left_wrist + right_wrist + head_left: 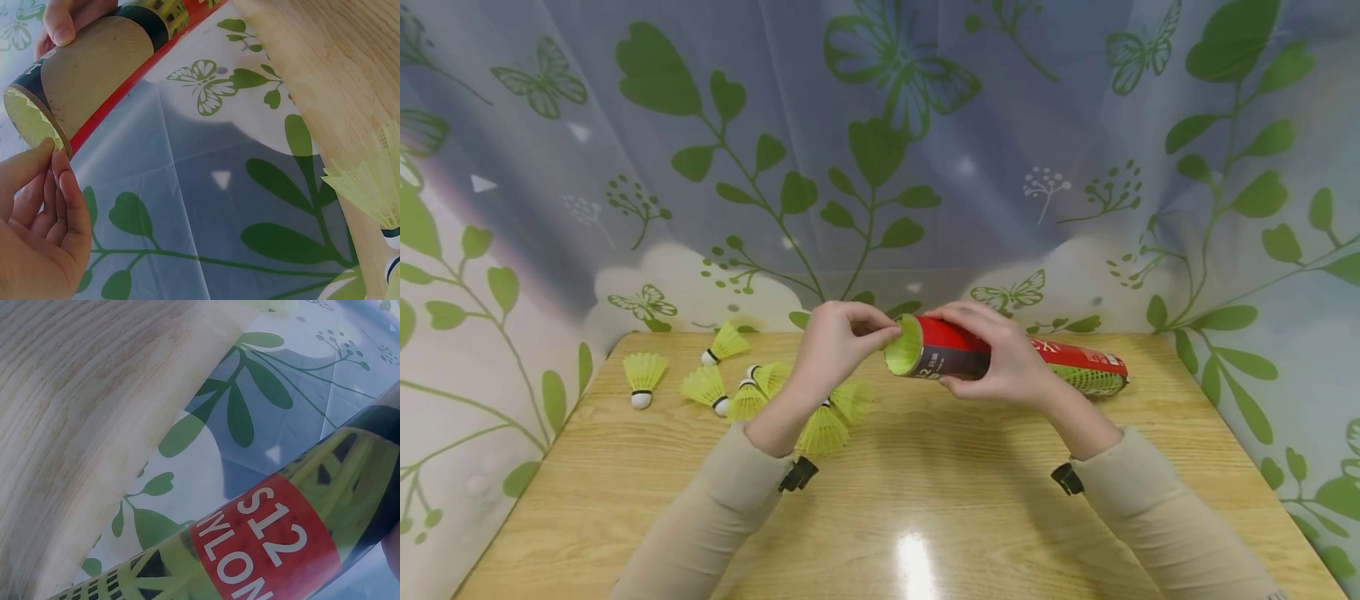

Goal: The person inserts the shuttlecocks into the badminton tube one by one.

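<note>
My right hand [1011, 358] grips a red and dark shuttlecock tube [953, 335] around its body near the mouth, holding it tilted above the table. A yellow-green shuttlecock skirt [904, 348] fills the tube's mouth, which faces left. At the rim, my left hand [831, 346] pinches the skirt's edge between thumb and index finger; the left wrist view shows the fingertips [47, 147] there. In the right wrist view, the tube's clear side [350, 469] reveals yellow shuttlecocks inside, beside a red "S12 NYLON" label [265, 540].
Several yellow shuttlecocks with white bases lie on the wooden table [925, 483] to the left, among them one standing apart [643, 375] and one near the back edge [727, 342]. A leaf-patterned curtain [895, 208] hangs behind the table.
</note>
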